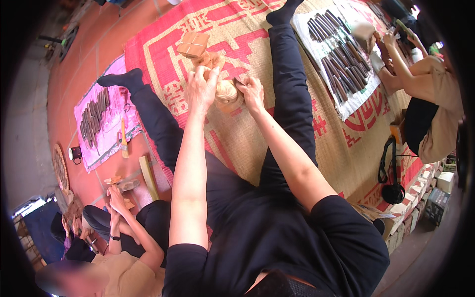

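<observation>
On the patterned mat between my outstretched legs is a pale wooden carving [228,92]. A square block-like base [193,44] lies at its far end, and its rounded end faces me. My left hand [201,91] is closed on the carving's left side, fingers bent over it. From the right, my right hand [252,94] pinches a small dark piece [239,84] against the rounded end. That piece is mostly covered by the fingers, so its exact kind cannot be made out.
Several dark-handled carving tools [341,69] lie on a white cloth [354,106] at right. More tools [94,116] rest on a pink cloth [91,161] at left, near a brush [124,141] and a mug [74,154]. Co-workers sit on both sides. A black corded device [393,193] lies at lower right.
</observation>
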Demonstrator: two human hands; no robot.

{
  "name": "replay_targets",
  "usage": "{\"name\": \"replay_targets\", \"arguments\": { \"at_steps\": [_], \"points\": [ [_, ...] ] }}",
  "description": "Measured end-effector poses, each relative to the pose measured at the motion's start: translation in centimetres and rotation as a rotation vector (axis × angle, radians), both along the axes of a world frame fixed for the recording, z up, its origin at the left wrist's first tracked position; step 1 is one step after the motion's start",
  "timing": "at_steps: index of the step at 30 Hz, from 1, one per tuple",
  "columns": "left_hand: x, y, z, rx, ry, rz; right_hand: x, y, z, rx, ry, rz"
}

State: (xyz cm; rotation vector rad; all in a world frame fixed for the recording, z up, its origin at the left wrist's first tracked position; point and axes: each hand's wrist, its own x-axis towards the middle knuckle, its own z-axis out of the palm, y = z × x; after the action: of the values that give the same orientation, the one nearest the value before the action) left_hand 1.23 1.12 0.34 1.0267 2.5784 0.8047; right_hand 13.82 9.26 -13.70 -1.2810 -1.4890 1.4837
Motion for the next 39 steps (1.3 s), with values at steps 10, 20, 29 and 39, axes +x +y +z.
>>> {"name": "replay_targets", "arguments": {
  "at_steps": [10,20,29,39],
  "points": [
    [1.2,0.1,1.0,-0.035,-0.004,-0.010,0.6,0.5,-1.6,-0.265,0.173,0.052],
    [-0.1,-0.5,0.1,0.003,-0.021,-0.004,-0.5,-0.3,1.4,-0.288,0.327,0.049],
    [-0.3,-0.9,0.2,0.034,-0.061,0.007,-2.5,-1.8,4.9,-0.331,0.535,0.063],
    [-1.7,-1.2,-1.5,0.101,-0.065,-0.018,-3.6,-0.5,4.3,-0.152,0.444,0.216]
  ]
}}
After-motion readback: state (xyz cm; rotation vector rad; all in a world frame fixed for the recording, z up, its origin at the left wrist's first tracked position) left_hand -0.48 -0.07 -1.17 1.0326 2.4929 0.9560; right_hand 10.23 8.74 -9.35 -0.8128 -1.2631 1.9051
